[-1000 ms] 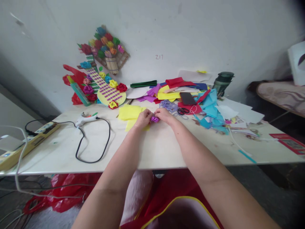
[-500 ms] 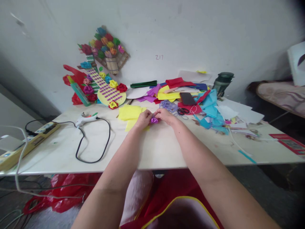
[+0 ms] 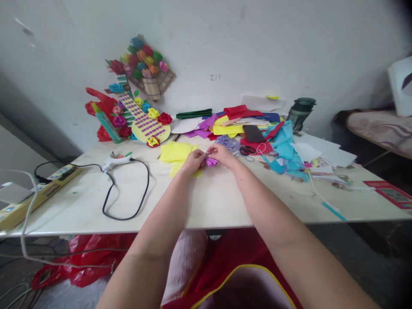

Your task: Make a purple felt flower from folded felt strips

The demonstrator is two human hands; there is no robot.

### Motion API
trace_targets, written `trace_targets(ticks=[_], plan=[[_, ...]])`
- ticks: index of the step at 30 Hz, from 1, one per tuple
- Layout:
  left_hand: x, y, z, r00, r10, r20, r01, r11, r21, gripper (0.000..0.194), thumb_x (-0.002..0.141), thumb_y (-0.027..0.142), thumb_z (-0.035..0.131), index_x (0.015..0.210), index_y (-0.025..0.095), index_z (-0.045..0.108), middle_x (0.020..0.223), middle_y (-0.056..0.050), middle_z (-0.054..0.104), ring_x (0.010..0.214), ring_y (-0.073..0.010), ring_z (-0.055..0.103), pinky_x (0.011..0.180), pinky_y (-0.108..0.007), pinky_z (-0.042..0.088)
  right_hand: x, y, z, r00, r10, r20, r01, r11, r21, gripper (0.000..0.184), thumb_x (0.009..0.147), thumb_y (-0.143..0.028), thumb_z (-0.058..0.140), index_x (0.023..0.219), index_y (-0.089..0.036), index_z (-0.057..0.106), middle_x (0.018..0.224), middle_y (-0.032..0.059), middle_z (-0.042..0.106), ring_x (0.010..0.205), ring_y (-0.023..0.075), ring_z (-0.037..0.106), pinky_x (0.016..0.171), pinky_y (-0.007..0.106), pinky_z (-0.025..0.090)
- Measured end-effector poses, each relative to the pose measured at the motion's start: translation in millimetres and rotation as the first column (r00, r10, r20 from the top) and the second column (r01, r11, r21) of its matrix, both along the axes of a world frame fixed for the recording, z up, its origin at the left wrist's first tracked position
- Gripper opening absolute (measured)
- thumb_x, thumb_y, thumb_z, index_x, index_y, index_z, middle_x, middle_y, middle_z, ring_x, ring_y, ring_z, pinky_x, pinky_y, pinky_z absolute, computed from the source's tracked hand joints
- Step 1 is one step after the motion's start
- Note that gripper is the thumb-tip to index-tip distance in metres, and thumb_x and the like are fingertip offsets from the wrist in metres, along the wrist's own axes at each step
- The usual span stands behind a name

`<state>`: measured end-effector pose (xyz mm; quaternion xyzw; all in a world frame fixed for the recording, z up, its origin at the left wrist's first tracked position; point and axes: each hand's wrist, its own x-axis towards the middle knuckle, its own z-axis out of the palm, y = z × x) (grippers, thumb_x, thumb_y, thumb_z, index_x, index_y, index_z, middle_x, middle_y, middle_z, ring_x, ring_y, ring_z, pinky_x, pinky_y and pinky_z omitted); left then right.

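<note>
A small purple paper flower (image 3: 211, 162) hangs between my two hands, just above the white table (image 3: 219, 197). My left hand (image 3: 195, 161) is closed at its left side, fingertips pinching its upper end. From the right, my right hand (image 3: 221, 153) pinches the same end with thumb and forefinger. The fingers hide the flower's base, and any thread there is too small to make out. Yellow crepe paper (image 3: 176, 152) lies beside and partly under my left hand. Behind my right hand sits a tangle of lilac yarn (image 3: 228, 142), with black scissors (image 3: 247, 150) to its right.
A white glue gun (image 3: 116, 162) with a looped black cord lies at left, near a power strip (image 3: 54, 180). A paper-flower guitar (image 3: 151, 132) leans on the wall. Coloured paper, a dark phone (image 3: 253, 133), blue crepe paper (image 3: 285, 148) and a bottle (image 3: 301, 112) stand behind and right.
The purple flower has turned and shifted slightly right, now showing more of its side. My fingers have changed position a little at its base; the arms stay nearly still.
</note>
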<state>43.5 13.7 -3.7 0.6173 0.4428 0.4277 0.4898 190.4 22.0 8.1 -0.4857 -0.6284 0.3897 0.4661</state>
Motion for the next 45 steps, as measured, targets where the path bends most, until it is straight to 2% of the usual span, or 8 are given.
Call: trace_targets(ticks=[3,6,9,12,22,27,34,45], plan=[[0,0,-0.4,0.999,-0.023,0.041,0.024,0.999,-0.021,0.028,0.075,0.033,0.069,0.068,0.017,0.047,0.045,0.006,0.044,0.038,-0.0059,0.041,0.042,-0.018,0.031,0,5,-4.8,0.999,0.022,0.046,-0.025,0.998,0.058,0.023,0.059,-0.002,0.058,0.077,-0.017,0.055,0.060,-0.0064,0.053,0.058,0.0096,0.053,0.061,0.023,0.043],[0,0,-0.7,0.995,-0.044,0.084,0.047,0.998,-0.037,0.029,0.076,0.034,0.068,0.069,0.017,0.046,0.045,0.007,0.043,0.037,-0.0056,0.040,0.042,-0.018,0.032,1,9,-10.3,0.993,0.039,0.112,-0.058,0.983,0.176,0.023,0.062,-0.004,0.056,0.081,-0.016,0.059,0.061,-0.0055,0.054,0.057,0.0098,0.053,0.060,0.023,0.043],[0,1,-0.8,0.992,-0.057,0.112,0.063,0.997,-0.053,0.028,0.078,0.033,0.066,0.070,0.018,0.044,0.043,0.008,0.041,0.035,-0.0055,0.038,0.041,-0.018,0.034,1,11,-14.1,0.987,0.017,0.162,-0.065,0.954,0.293,0.018,0.064,-0.007,0.056,0.077,-0.016,0.062,0.064,-0.0036,0.058,0.057,0.0092,0.052,0.059,0.022,0.042],[0,2,-1.1,0.992,-0.051,0.113,0.058,0.996,-0.060,0.026,0.080,0.032,0.065,0.071,0.018,0.044,0.042,0.008,0.041,0.034,-0.0060,0.039,0.040,-0.018,0.034,1,12,-15.4,0.981,0.007,0.194,-0.074,0.937,0.342,0.014,0.064,-0.007,0.056,0.071,-0.016,0.064,0.064,-0.0027,0.062,0.055,0.0088,0.051,0.056,0.021,0.041],[-1,-1,4.2,0.987,-0.002,0.161,0.023,0.991,-0.128,0.020,0.080,0.026,0.063,0.071,0.017,0.048,0.044,0.007,0.043,0.035,-0.0049,0.038,0.042,-0.018,0.041,4,12,-10.1,0.982,0.032,0.186,-0.088,0.949,0.303,0.015,0.067,-0.008,0.060,0.073,-0.015,0.072,0.072,0.0038,0.070,0.065,0.0138,0.061,0.066,0.026,0.047],[-2,-2,5.6,0.973,0.011,0.229,0.028,0.986,-0.166,0.019,0.079,0.025,0.064,0.070,0.016,0.050,0.045,0.007,0.043,0.036,-0.0047,0.037,0.042,-0.018,0.042,4,7,-4.5,0.977,0.002,0.214,-0.073,0.944,0.322,0.015,0.066,-0.005,0.062,0.068,-0.016,0.073,0.070,0.0030,0.070,0.066,0.0143,0.061,0.068,0.027,0.047],[-5,1,3.5,0.964,-0.014,0.264,0.063,0.982,-0.179,0.020,0.079,0.025,0.064,0.069,0.016,0.050,0.045,0.006,0.043,0.035,-0.0046,0.036,0.041,-0.018,0.041,6,1,3.2,0.962,0.035,0.270,-0.134,0.924,0.358,0.018,0.067,-0.005,0.064,0.067,-0.019,0.074,0.074,0.0036,0.072,0.073,0.0164,0.064,0.074,0.028,0.047],[-5,1,1.3,0.959,-0.043,0.281,0.098,0.978,-0.185,0.017,0.078,0.024,0.062,0.071,0.016,0.050,0.044,0.007,0.042,0.035,-0.0052,0.035,0.040,-0.019,0.041,5,0,2.2,0.925,-0.015,0.380,-0.163,0.888,0.431,0.011,0.072,-0.012,0.064,0.066,-0.017,0.071,0.072,0.0040,0.070,0.068,0.0145,0.058,0.068,0.025,0.040]])
